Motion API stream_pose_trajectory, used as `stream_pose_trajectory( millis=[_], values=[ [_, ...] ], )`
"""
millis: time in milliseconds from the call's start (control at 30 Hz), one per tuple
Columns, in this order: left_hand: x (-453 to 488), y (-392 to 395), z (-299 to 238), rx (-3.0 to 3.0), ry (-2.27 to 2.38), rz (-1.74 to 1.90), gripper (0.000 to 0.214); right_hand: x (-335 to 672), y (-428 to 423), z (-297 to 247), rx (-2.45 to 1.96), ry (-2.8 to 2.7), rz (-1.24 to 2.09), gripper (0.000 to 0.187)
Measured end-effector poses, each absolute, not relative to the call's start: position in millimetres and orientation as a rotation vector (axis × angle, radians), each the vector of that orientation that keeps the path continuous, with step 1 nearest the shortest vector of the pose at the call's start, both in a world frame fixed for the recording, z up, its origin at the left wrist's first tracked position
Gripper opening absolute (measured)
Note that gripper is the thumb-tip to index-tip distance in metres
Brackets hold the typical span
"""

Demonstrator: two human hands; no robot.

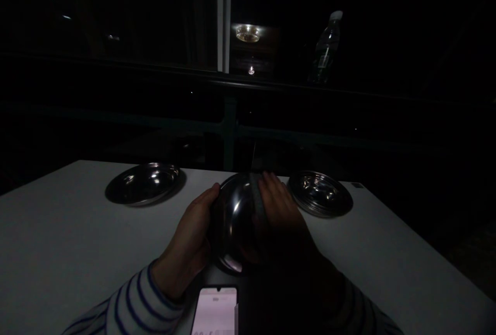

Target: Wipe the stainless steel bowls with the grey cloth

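A shiny stainless steel bowl (pixel 232 221) is tilted up above the table's middle, its rounded outside towards me. My left hand (pixel 191 239) grips its left rim, thumb on the upper edge. Against the bowl's right side my right hand (pixel 281 208) presses a thin greyish cloth (pixel 256 195), fingers together and pointing up. Much of the right hand and wrist lies in deep shadow. Below the bowl a lit smartphone (pixel 215 309) shows a pale screen.
On the white table (pixel 70 231) a steel bowl (pixel 143 185) stands at back left. A stack of steel bowls (pixel 321 194) is at back right. Behind the table are a dark window with a pale frame (pixel 223 19) and a clear plastic bottle (pixel 325 53) with a white cap.
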State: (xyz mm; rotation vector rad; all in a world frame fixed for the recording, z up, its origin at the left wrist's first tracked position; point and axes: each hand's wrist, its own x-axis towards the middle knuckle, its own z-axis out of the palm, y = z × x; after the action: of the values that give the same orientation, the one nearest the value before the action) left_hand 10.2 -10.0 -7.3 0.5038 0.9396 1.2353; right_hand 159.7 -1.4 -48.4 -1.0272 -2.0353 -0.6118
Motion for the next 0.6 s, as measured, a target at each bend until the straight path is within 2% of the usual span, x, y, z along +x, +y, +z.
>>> stream_pose_trajectory(
  millis=[67, 200, 300, 433, 600],
  values=[
    [8.3, -10.5, -3.1, 0.469, 0.941, 1.234, 0.019, 144.4, -13.4, -55.9, -0.933, -2.013, -0.653, 0.045],
    [5.7, -9.2, 1.2, 0.423, 0.900, 1.191, 0.026, 128.6, -25.4, -66.4, -0.699, -2.207, -0.698, 0.051],
    [7.2, -8.1, -1.2, 0.436, 0.883, 1.201, 0.026, 149.7, -9.5, -58.4, -0.727, -2.092, -0.820, 0.044],
    [7.3, -7.1, -1.6, 0.492, 0.978, 1.277, 0.022, 176.9, 7.1, -44.0, -0.991, -2.100, -0.678, 0.052],
    [1.9, -4.6, 3.0, 0.470, 0.955, 1.343, 0.022, 153.9, -3.5, -58.8, -0.822, -2.106, -0.757, 0.048]
  ],
)
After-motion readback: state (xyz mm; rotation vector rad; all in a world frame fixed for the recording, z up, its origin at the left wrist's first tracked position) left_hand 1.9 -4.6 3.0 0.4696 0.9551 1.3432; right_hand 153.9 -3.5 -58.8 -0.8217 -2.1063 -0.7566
